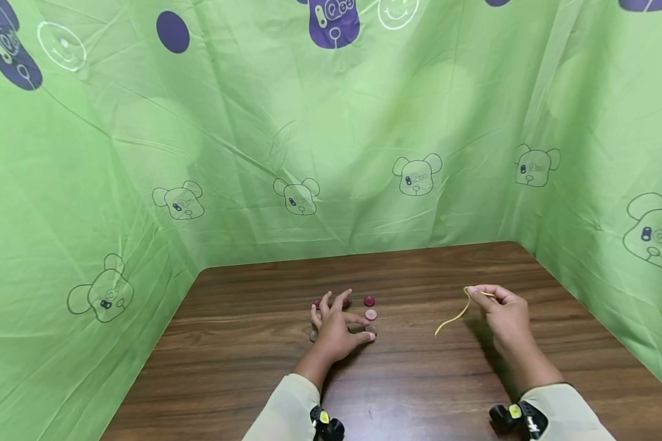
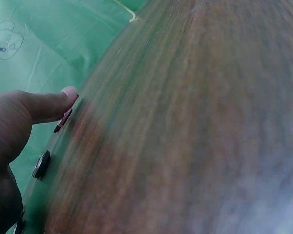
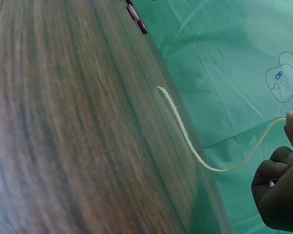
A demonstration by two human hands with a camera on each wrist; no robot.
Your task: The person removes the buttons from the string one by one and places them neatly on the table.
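Observation:
My left hand point(image 1: 335, 334) is low over a group of buttons, thumb and index finger on either side of a brownish button point(image 1: 371, 329) that they pinch at its edges. Just beyond it lie a pink button point(image 1: 371, 315) and a dark red button point(image 1: 369, 301). Another dark red button point(image 1: 346, 302), a red one point(image 1: 317, 304) and a dark one point(image 1: 313, 335) show around the fingers; the hand may hide more. Raised above the table, my right hand point(image 1: 509, 315) pinches a yellow string point(image 1: 455, 317) between thumb and fingers. Its loose end point(image 3: 185, 139) dangles to the left.
The brown wooden table point(image 1: 408, 392) has rounded far corners. Green printed cloth point(image 1: 353, 122) hangs behind it and on both sides. Each wrist wears a small black camera, the left one point(image 1: 328, 425) and the right one point(image 1: 510, 418), over pale sleeves.

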